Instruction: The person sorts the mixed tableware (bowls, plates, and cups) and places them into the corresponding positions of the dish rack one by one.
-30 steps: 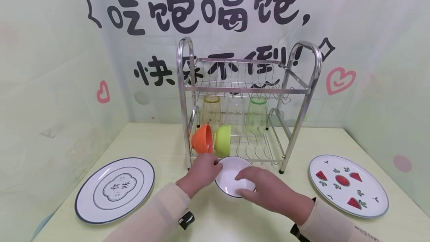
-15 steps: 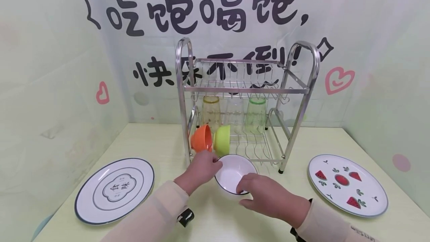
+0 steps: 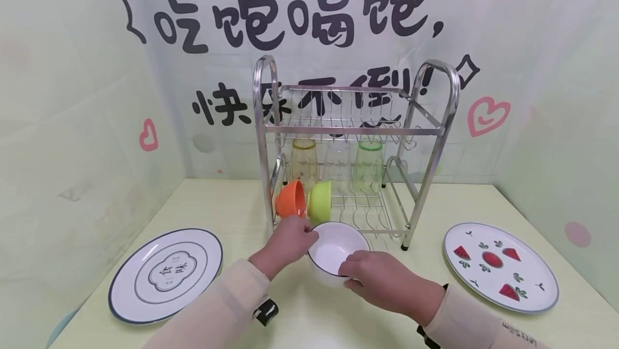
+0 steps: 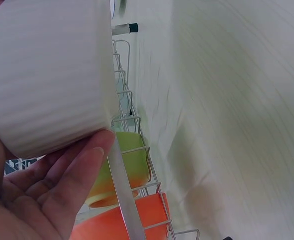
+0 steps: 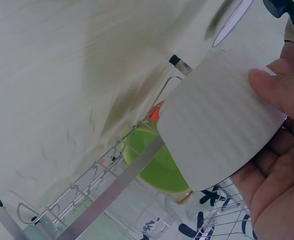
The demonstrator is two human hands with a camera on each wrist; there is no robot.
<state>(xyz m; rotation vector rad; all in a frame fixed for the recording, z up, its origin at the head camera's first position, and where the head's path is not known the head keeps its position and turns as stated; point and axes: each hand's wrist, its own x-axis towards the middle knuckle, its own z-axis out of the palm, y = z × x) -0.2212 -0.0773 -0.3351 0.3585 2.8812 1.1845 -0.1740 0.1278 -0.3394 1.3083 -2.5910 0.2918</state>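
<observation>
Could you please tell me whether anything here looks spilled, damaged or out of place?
Nothing clearly stands out; I see no spill or damage. The orange bowl and green bowl lie on their sides, but that suits a dish rack. The left hand and right hand hold the white bowl.

A pale back wall (image 3: 474, 15) carries large black Chinese lettering (image 3: 333, 15) and a pink heart outline (image 3: 485, 121). Pale side walls (image 3: 570, 144) dotted with faint coloured spots (image 3: 577, 234) flank a light yellowish bench (image 3: 222, 204) with fine grain; soft light throws blurred shadows across its top.
</observation>
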